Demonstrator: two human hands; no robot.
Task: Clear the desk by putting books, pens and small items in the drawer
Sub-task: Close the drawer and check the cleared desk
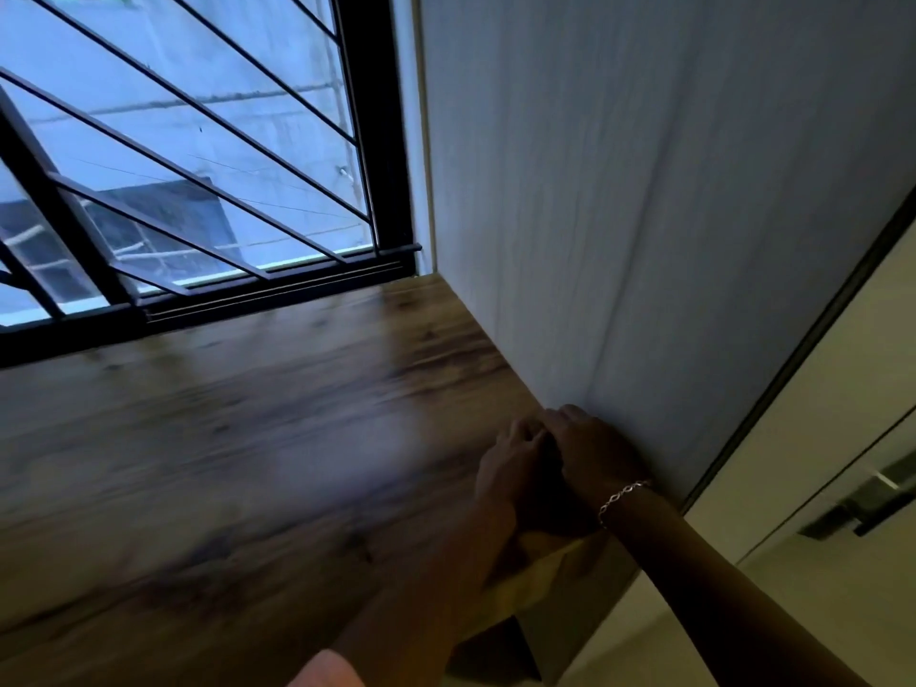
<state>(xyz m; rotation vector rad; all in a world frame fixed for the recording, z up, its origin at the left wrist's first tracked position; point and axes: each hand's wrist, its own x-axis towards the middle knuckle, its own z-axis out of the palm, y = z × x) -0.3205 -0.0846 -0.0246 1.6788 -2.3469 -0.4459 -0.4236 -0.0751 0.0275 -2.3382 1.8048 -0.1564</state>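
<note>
A big barred window (pixel 173 141) stood far left, with a grey wall (pixel 644 190) on the right. The brown counter (pixel 223 438) lay between them. At its near right edge, the left hand (pixel 510 468) and right hand (pixel 595 453) pressed together, maybe working at a drawer hidden below. I could not tell if their fingers gripped anything. No books or pens showed. A thin bracelet (pixel 622 493) circled the right wrist.

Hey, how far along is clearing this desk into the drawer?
Done, it seems: no books or pens show on the visible stretch of the desk. In hand: the left hand and right hand meet at its right edge by the wall panel; whether they hold anything is too dark to tell. Left: the drawer is not plainly in view, so closing it may remain.
</note>
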